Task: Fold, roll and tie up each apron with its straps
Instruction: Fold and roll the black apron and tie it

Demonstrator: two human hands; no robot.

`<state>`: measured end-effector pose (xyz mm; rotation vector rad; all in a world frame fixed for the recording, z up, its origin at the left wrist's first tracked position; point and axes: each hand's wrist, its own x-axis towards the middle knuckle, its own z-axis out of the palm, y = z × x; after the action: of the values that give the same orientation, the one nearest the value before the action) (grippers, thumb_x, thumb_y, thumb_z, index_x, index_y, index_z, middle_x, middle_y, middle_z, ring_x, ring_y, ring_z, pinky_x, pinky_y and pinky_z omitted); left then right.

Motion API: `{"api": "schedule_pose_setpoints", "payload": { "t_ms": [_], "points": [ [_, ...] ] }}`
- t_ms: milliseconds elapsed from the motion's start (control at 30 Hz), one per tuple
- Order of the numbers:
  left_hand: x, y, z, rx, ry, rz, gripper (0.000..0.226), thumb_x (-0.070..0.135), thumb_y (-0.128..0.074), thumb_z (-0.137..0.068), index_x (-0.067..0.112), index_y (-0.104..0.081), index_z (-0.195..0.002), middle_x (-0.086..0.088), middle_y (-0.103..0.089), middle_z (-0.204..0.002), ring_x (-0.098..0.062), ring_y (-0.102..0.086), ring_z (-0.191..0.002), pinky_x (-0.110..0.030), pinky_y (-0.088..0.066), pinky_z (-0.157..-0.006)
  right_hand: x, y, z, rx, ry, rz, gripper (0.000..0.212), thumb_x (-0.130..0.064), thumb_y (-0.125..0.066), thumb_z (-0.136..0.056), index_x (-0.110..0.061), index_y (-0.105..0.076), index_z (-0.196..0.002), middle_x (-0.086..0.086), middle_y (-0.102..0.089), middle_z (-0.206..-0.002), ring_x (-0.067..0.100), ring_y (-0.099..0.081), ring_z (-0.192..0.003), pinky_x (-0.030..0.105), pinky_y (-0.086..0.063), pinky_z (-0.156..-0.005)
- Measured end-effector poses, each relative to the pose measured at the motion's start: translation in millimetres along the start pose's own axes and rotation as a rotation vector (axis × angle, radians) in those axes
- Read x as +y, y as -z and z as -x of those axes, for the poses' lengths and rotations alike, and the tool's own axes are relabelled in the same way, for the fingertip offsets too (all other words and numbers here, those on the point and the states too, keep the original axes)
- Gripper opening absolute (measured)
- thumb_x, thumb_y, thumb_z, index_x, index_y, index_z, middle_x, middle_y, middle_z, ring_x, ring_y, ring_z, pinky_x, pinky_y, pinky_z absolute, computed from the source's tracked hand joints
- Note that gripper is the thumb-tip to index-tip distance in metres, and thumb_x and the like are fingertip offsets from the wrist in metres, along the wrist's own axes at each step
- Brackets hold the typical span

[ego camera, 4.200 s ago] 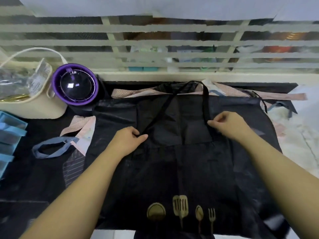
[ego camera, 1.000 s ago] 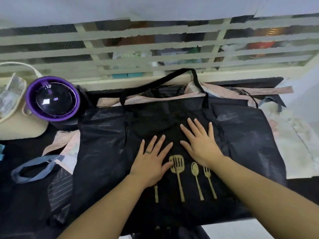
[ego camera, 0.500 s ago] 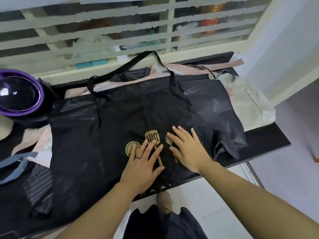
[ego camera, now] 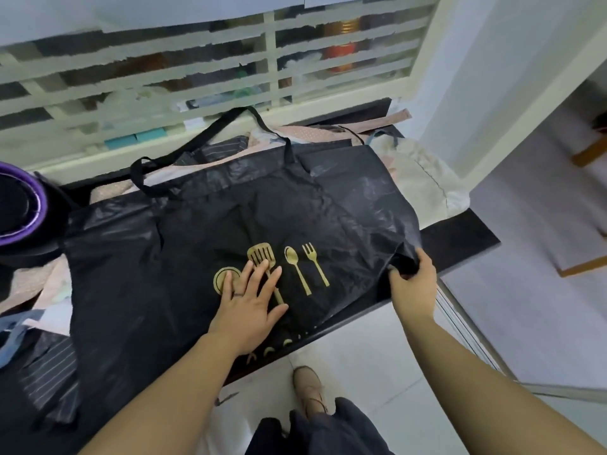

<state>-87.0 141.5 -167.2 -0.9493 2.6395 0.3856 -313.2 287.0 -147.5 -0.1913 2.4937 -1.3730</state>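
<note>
- Since half a second earlier, the right hand had left the gold cutlery print and gone out to the 3 o'clock edge of the black apron. There it clamped a bunch of the cloth between curled fingers and thumb.
- The left hand had stayed where it was. It lay flat with fingers spread, pressing the print, well apart from the right.
- The black apron lay spread across the dark surface, print side up. Its near hem hung over the 6 o'clock edge, and its neck strap looped out towards 12 o'clock.
- Risk: the cloth looked thin and slick. A pull on one bunched corner could have dragged the whole sheet sideways or off the near edge, unless the flat hand held it down.
- Risk: a single grip point would likely have given a skewed fold, with the far corner lagging behind.
- Risk: the pink apron and the striped apron lay underneath. They could have shifted with it, or the loose strap could have been caught inside the fold, where it was needed later for tying.
- Container: a purple-rimmed tub sat at 9 o'clock, cut by the frame edge. What it held could not be told.
- A cream cloth lay at 2 o'clock, partly under the apron.
</note>
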Motion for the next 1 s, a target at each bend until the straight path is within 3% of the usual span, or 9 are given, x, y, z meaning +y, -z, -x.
{"api": "schedule_pose_setpoints", "payload": {
  "t_ms": [67, 133, 300, 400, 500, 700, 800, 867, 1000],
  "points": [
    [-1, -1, -1, 0.009, 0.002, 0.002, 0.087, 0.069, 0.017, -0.069, 0.034, 0.020, -0.148, 0.006, 0.022, -0.158, -0.018, 0.028, -0.143, -0.046, 0.018, -0.114, -3, 3, -15, -0.043, -0.058, -0.120, 0.030, -0.013, -0.062, -0.089, -0.017, -0.059, -0.119, 0.001, -0.061, -0.105, 0.011, -0.061, -0.077, 0.035, -0.052, -0.082],
    [-1, -1, -2, 0.011, 0.005, -0.009, 0.088, 0.069, 0.017, -0.068, 0.033, 0.020, -0.148, 0.006, 0.022, -0.158, -0.018, 0.028, -0.142, -0.046, 0.018, -0.114, -14, 13, -24, -0.072, -0.187, -0.339, 0.008, -0.011, -0.059, -0.092, -0.016, -0.062, -0.097, 0.006, -0.065, -0.089, 0.011, -0.062, -0.068, 0.030, -0.055, -0.071],
    [-3, 2, -1, -0.007, -0.001, -0.015, 0.091, 0.071, 0.018, -0.066, 0.033, 0.020, -0.148, 0.006, 0.023, -0.157, -0.015, 0.030, -0.140, -0.047, 0.019, -0.113, -42, 46, -39, -0.244, -0.143, -0.637, 0.010, 0.001, -0.053, -0.090, -0.006, -0.058, -0.094, 0.006, -0.065, -0.070, 0.016, -0.063, -0.057, 0.021, -0.048, -0.052],
    [-3, 3, -3, -0.005, -0.011, -0.021, 0.094, 0.077, 0.022, -0.060, 0.032, 0.028, -0.143, 0.004, 0.022, -0.158, -0.015, 0.030, -0.139, -0.047, 0.018, -0.113, -61, 67, -49, -0.331, 0.000, -0.347, 0.012, 0.001, -0.049, -0.088, -0.002, -0.061, -0.087, 0.008, -0.065, -0.068, 0.018, -0.062, -0.056, 0.022, -0.050, -0.054],
    [-3, 3, -3, -0.024, -0.003, -0.013, 0.092, 0.071, 0.020, -0.062, 0.031, 0.025, -0.145, 0.004, 0.024, -0.157, -0.012, 0.032, -0.136, -0.047, 0.018, -0.113, -79, 83, -66, -0.433, 0.080, -0.004, 0.023, -0.002, -0.054, -0.085, -0.008, -0.049, -0.063, -0.003, -0.045, -0.050, 0.016, -0.045, -0.050, 0.020, -0.047, -0.052],
    [-2, 5, -2, -0.024, -0.010, 0.005, 0.092, 0.070, 0.019, -0.062, 0.031, 0.026, -0.145, 0.005, 0.026, -0.157, -0.011, 0.034, -0.134, -0.046, 0.020, -0.112, -72, 99, -98, -0.594, 0.134, 0.666, 0.040, -0.021, -0.065, -0.086, -0.014, -0.039, -0.057, 0.002, -0.038, -0.057, 0.017, -0.033, -0.055, 0.028, -0.029, -0.054],
    [-3, 4, -1, -0.029, -0.013, -0.003, 0.091, 0.070, 0.019, -0.063, 0.031, 0.026, -0.145, 0.005, 0.026, -0.157, -0.011, 0.034, -0.135, -0.046, 0.020, -0.113, -55, 91, -102, -0.581, 0.158, 1.046, 0.019, -0.018, -0.056, -0.093, -0.007, -0.060, -0.078, 0.008, -0.057, -0.083, 0.022, -0.053, -0.077, 0.031, -0.041, -0.069],
    [-5, 3, -2, -0.024, -0.016, -0.002, 0.090, 0.075, 0.020, -0.062, 0.030, 0.031, -0.140, 0.006, 0.026, -0.157, -0.011, 0.034, -0.135, -0.046, 0.019, -0.114, -43, 83, -98, -0.423, 0.146, 1.067, 0.022, -0.005, -0.050, -0.092, -0.005, -0.065, -0.109, 0.012, -0.062, -0.113, 0.029, -0.057, -0.103, 0.031, -0.045, -0.082],
    [-10, -5, -2, 0.020, -0.042, 0.005, 0.095, 0.079, 0.036, -0.055, 0.034, 0.030, -0.139, 0.006, 0.023, -0.157, -0.013, 0.032, -0.138, -0.044, 0.020, -0.113, -27, 65, -71, -0.104, 0.323, 0.769, 0.045, 0.001, -0.052, -0.085, -0.009, -0.051, -0.129, 0.016, -0.034, -0.145, 0.036, -0.037, -0.126, 0.045, -0.039, -0.101]
  ]
}}
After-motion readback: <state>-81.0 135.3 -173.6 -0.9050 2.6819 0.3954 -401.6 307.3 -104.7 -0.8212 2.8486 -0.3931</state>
